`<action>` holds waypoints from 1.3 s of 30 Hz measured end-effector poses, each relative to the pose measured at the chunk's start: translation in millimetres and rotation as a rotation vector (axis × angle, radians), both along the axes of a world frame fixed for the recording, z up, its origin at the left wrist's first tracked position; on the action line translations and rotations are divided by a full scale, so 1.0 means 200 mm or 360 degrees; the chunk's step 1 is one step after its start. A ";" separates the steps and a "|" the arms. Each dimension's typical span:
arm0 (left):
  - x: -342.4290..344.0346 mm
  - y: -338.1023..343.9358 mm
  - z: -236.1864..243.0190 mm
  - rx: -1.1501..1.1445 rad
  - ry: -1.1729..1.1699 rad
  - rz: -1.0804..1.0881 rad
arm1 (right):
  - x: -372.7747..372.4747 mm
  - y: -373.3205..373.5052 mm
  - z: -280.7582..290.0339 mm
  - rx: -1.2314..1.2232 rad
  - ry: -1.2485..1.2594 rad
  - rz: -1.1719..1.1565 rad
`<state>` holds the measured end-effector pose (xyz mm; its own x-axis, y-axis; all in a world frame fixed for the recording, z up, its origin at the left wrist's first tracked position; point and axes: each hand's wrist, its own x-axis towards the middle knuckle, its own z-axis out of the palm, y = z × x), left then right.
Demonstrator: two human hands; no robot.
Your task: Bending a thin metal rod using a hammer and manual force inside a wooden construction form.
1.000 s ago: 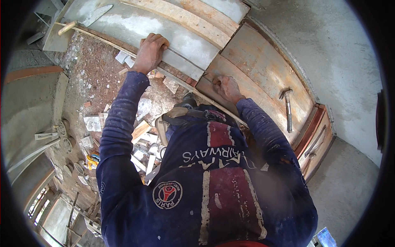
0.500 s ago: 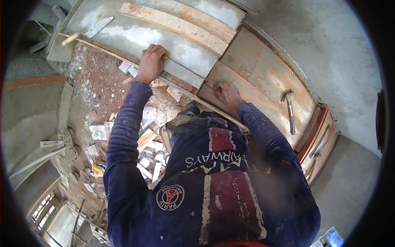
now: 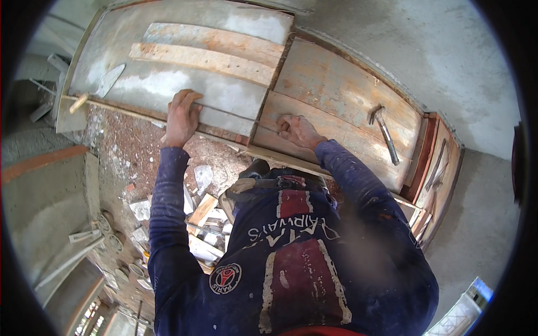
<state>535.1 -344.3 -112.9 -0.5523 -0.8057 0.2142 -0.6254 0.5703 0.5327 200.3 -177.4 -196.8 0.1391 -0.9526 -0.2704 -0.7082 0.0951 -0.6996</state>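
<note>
A thin dark rod [image 3: 227, 112] spans both of my hands, crossing from a grey cement-smeared slab onto a wooden board [image 3: 336, 120]. My left hand [image 3: 182, 116] is closed on its left end, over the slab's near edge. The rod's right end lies in the curled fingers of my right hand [image 3: 301, 133], which rests low over the board. Two planks [image 3: 207, 60] lie on the slab beyond my left hand. To the right of my right hand a claw hammer [image 3: 385, 136] lies on the board.
A trowel [image 3: 111, 81] lies at the slab's left, its wooden handle over the edge. Offcuts and rubble [image 3: 204, 215] litter the floor by my legs. A reddish wooden strip [image 3: 424, 159] and metal tools [image 3: 437, 168] are at the right end, beside a grey wall [image 3: 448, 73].
The view has shifted, so the slab, planks and hammer sit farther left and mostly lower. Both hands keep their hold on the rod; their positions along it look about the same.
</note>
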 end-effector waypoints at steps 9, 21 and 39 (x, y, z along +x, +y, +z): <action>-0.17 0.18 0.17 -0.0151 -0.0225 -0.0018 | -0.54 0.48 0.30 0.0222 0.0071 -0.0619; -0.50 0.33 0.11 0.0019 -0.0310 -0.0225 | -1.17 1.08 0.58 -0.0081 -0.0013 -0.1042; -0.98 0.69 0.33 0.0006 -0.0389 0.0211 | -2.75 2.11 0.28 0.0320 0.1280 -0.1871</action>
